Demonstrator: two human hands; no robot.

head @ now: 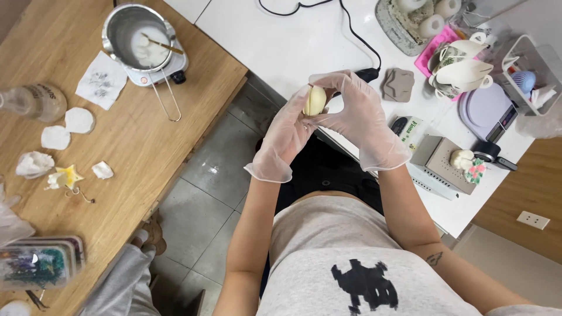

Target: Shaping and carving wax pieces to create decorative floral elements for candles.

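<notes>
I held a small pale yellow wax piece (315, 101), egg-shaped, up in front of me between both gloved hands, over the gap between the two desks rather than resting on either. My left hand (285, 136) cupped it from below and behind, fingers (302, 105) closed on its left side, so it could not slip. My right hand (363, 120) arched over the top, its fingers curled down and pinching the right edge, which left the face of the piece open to my view. The thin clear gloves kept my skin off the surface. On the wooden desk (146, 140) to my left, a metal melting pot (140, 38) sat on a small hot plate (167, 67), well apart from my hands. White wax discs (79, 120) lay near it.
</notes>
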